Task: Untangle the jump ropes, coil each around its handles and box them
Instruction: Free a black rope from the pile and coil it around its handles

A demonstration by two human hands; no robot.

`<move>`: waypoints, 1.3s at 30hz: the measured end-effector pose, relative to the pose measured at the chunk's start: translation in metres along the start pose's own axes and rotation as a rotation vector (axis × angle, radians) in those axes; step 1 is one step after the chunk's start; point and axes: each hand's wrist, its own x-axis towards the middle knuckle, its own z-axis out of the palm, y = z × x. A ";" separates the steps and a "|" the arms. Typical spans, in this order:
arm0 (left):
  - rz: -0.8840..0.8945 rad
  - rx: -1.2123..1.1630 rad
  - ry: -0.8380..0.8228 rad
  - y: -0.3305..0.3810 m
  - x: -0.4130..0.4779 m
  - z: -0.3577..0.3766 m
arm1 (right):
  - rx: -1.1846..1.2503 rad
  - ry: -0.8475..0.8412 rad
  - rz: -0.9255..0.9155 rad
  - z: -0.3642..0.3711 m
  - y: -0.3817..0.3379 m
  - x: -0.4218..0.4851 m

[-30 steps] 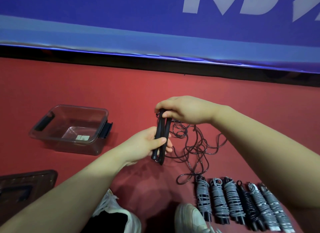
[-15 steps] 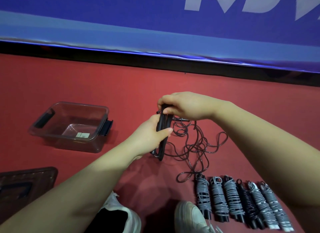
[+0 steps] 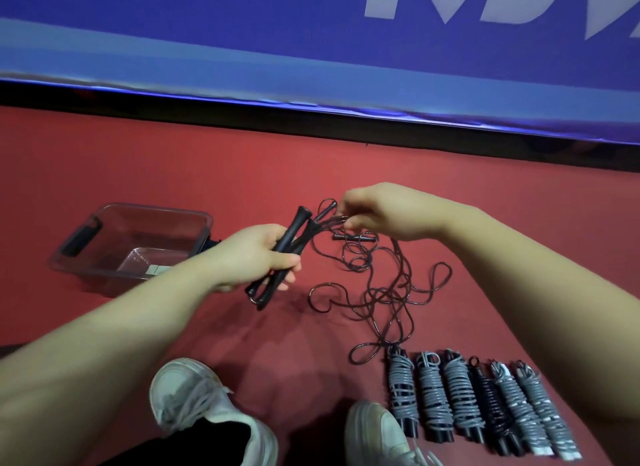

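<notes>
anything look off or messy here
Only the black cord: it sprawls in a tangled heap on the red floor, beyond the neat row of coiled ropes. The left hand grips two black handles; the right hand pinches cord near them.

Forearms bare up to frame edge. Feet: scuffed white lace-up left sneaker point(image 3: 204, 403) and matching right sneaker point(image 3: 374, 431), pale laces. Black trouser hem point(image 3: 194, 445) sits over the left one.

Black handles point(image 3: 294, 228), red floor point(image 3: 173, 160), blue banner point(image 3: 242, 32), seemingly grey coils point(image 3: 433, 399).
</notes>
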 end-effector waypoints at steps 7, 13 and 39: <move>-0.072 0.228 -0.169 -0.005 0.001 -0.004 | -0.080 0.083 0.037 0.008 -0.013 0.003; 0.025 0.165 -0.353 0.004 -0.014 0.005 | 0.179 0.012 -0.014 0.005 0.000 0.005; 0.123 -0.294 0.141 0.042 -0.004 -0.020 | 0.363 0.450 0.171 0.062 0.016 0.024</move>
